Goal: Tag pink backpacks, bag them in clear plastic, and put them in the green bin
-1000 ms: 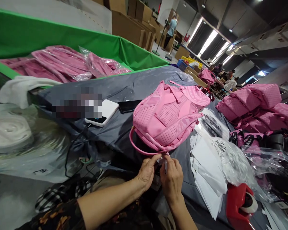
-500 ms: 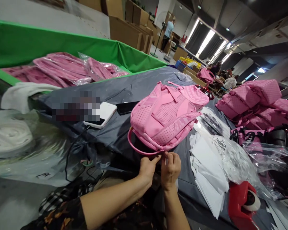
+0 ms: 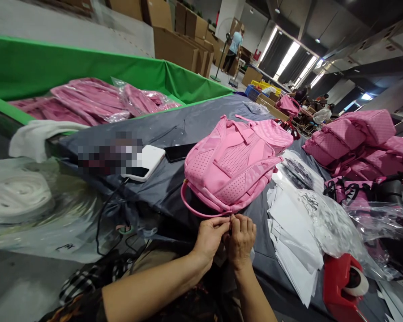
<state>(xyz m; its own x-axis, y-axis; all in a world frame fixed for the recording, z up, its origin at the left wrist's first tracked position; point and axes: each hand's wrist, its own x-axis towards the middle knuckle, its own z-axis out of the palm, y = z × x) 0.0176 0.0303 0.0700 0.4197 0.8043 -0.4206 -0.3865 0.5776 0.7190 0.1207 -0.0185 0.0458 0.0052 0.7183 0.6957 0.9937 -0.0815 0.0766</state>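
A pink backpack [image 3: 233, 167] lies on the dark grey tabletop [image 3: 188, 123], its back panel up and its thin carry loop [image 3: 196, 209] curving toward the near edge. Both hands meet just below that loop's right end: the left hand [image 3: 210, 237] and the right hand [image 3: 241, 237] are pressed together, fingertips pinching something small at the backpack's near edge; what it is cannot be told. To the right lies a stack of white sheets [image 3: 293, 228] under clear plastic, and near that a red tape dispenser [image 3: 342, 284]. To the left sit a white device [image 3: 147, 162] and a black phone [image 3: 179, 152]. Farther right more pink backpacks [image 3: 356, 138] are heaped, and far left a green bin [image 3: 87, 67] holds bagged pink items [image 3: 90, 100].
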